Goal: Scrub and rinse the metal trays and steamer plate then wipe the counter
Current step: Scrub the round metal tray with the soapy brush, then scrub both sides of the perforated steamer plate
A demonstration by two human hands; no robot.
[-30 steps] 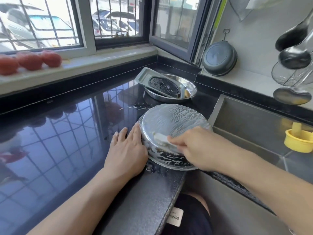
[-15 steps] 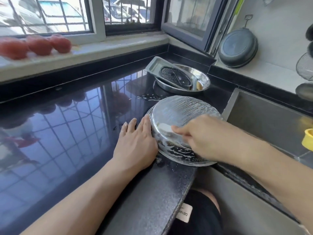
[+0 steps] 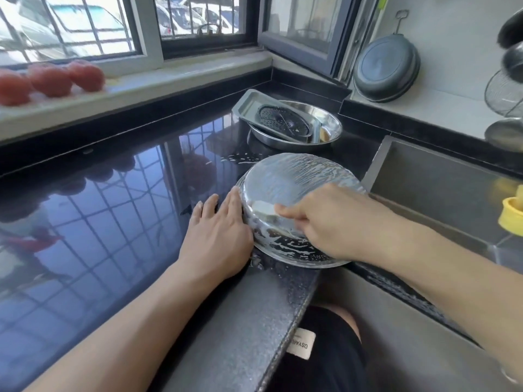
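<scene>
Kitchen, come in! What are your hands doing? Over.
Left hand flat, bracing upturned tray. Right hand pinches scrubber on soapy tray. Stack behind still waiting. Nothing blocking.

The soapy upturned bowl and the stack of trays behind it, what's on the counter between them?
Only black counter with suds splashes in the head view; bowl and trays stand apart.

Upturned round tray (image 3: 294,182): on counter (image 3: 113,222), near edge, just left of sink (image 3: 441,188). Left hand (image 3: 218,236) flat on counter, touching tray's left wall; right hand (image 3: 331,222) on its near side, pressing a pad (image 3: 264,207). Behind: rectangular tray (image 3: 249,108) and steamer plate (image 3: 284,124) in round tray (image 3: 329,128). Far left, on sill: tomatoes (image 3: 51,80).
</scene>
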